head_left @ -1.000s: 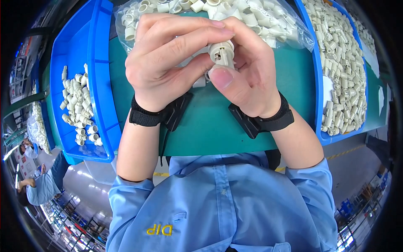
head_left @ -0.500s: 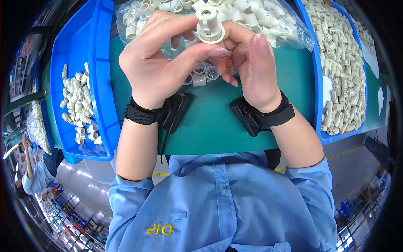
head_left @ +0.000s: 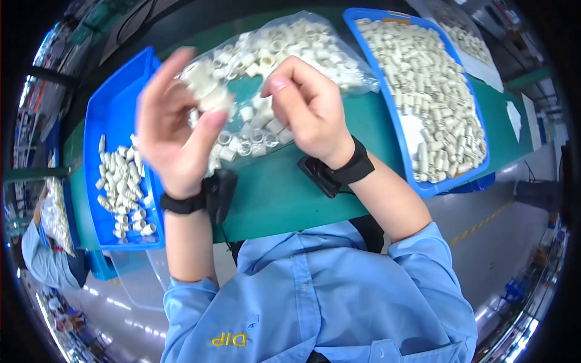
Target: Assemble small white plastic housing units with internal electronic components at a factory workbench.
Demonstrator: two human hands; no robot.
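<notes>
Blue bin (head_left: 121, 109), left of the clear bag (head_left: 365, 77), holds pale fittings (head_left: 121, 178). The hands have parted: left hand (head_left: 172, 142) hiding the bag's left end, fingers gripping a white fitting (head_left: 207, 86); right hand (head_left: 316, 121) before its middle, fingers curled, contents unclear. Right of the bag, a filled tray (head_left: 420, 188).

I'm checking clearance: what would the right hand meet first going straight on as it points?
Likely the clear plastic bag of off-white tubular plastic pieces, though depth is unclear.
</notes>
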